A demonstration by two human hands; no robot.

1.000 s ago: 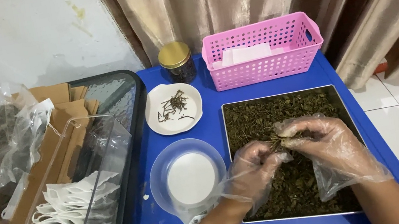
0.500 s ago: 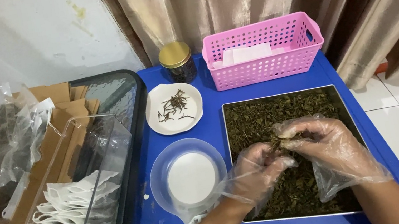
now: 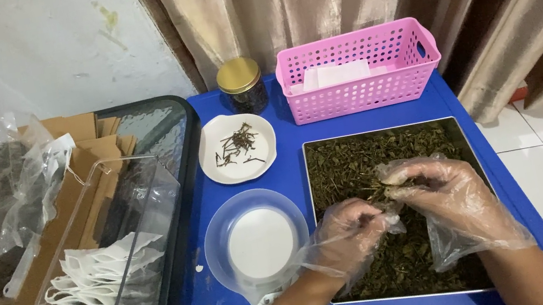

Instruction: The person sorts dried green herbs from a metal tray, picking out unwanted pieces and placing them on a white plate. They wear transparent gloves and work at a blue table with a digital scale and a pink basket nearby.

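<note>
Both gloved hands, left hand (image 3: pixel 348 231) and right hand (image 3: pixel 450 200), pinch at dried leaves (image 3: pixel 360 160) in the metal tray (image 3: pixel 410 293) right of the clear bowl (image 3: pixel 257 245); loose gloves could likely flick leaves over the rim.

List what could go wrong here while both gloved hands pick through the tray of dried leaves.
1. The loose plastic gloves bag around the left hand and right hand; a fold might snag and flick dried leaves out of the metal tray.
2. The left forearm lies close to the clear bowl; a sideways move could knock it.
3. The tray sits close to the blue table's near edge, so leaning on it might tip it.
</note>
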